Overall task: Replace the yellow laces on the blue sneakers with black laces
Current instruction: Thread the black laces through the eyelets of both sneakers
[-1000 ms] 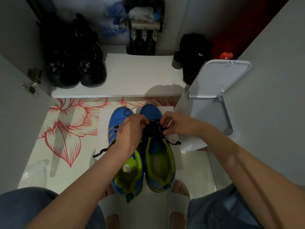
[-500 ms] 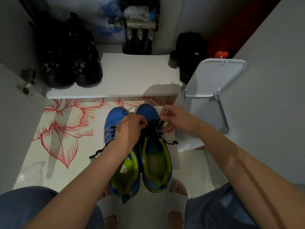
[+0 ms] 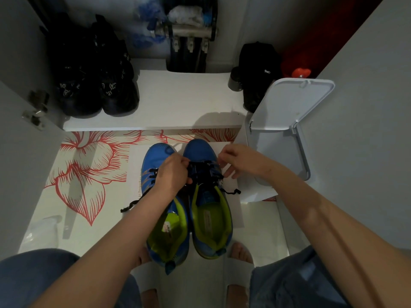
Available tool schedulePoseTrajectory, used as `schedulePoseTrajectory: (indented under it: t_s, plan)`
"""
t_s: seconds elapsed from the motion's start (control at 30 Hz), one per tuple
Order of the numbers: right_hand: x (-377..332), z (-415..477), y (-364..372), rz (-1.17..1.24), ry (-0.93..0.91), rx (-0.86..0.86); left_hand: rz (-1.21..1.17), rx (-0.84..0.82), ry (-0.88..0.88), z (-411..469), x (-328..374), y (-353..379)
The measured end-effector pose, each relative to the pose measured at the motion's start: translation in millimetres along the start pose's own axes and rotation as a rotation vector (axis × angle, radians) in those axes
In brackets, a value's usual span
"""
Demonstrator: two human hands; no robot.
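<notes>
black shoes [image 3: 93,85] on white shelf [image 3: 178,103] | open white bin [image 3: 287,107] | floral floor [image 3: 84,170]

Blue denim [image 3: 33,274] — white slides [image 3: 236,271]

two blue sneakers [image 3: 189,210] stand side by side, toes forward, black laces [image 3: 203,172] threaded across both.

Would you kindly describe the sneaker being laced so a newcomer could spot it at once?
Below the white shelf lies a red-flowered mat with two blue sneakers. It is the sneaker nearer the white bin, on the person's right. Only this one has the left hand and right hand holding its black lace.
</notes>
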State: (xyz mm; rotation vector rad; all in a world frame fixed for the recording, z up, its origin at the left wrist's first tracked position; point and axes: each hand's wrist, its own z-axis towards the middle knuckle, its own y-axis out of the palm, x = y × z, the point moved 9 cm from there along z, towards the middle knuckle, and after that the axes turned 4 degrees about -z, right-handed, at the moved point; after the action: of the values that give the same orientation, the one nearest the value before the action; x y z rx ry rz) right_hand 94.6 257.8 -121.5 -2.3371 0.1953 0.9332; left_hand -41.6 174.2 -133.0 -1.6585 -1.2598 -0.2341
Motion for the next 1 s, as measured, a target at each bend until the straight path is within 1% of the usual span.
schedulePoseTrajectory:
  t_s: [0.07,0.2,0.3,0.4,0.47,0.5,0.53,0.57,0.67,0.77,0.83,0.93,1.0]
  plan:
    - [0,1,-2,-0.031,-0.013,0.027,-0.013,-0.007,-0.001,1,0,-1]
    - [-9,2,-4,-0.119,-0.091,0.106,-0.032,-0.013,0.072,-1,11,-3]
    - [-18,5,-4,-0.198,-0.162,0.169,-0.058,0.055,0.109,-8,12,-5]
    - [-28,6,1,-0.245,-0.231,0.182,-0.012,0.115,0.042,-6,3,-9]
    - [-34,7,4,-0.301,-0.269,0.184,-0.045,0.074,-0.056,1,-8,-7]
    - [-35,8,4,-0.320,-0.276,0.183,-0.067,0.061,-0.074,5,-11,-6]
    - [-36,9,6,-0.331,-0.276,0.177,-0.096,0.053,-0.083,7,-12,-6]
    - [-35,11,7,-0.336,-0.273,0.171,-0.075,0.060,-0.039,7,-8,-6]
    - [-35,14,11,-0.366,-0.269,0.155,-0.080,0.145,0.016,3,-1,-11]
    - [-32,17,13,-0.393,-0.236,0.156,-0.131,0.126,0.044,0,6,-12]
    - [-31,18,12,-0.352,-0.221,0.169,-0.073,0.115,0.058,1,5,-13]
    - [-30,16,7,-0.280,-0.196,0.211,0.059,0.145,0.059,1,1,-15]
    - [-24,17,2,-0.208,-0.142,0.222,0.069,0.150,0.061,0,2,-16]
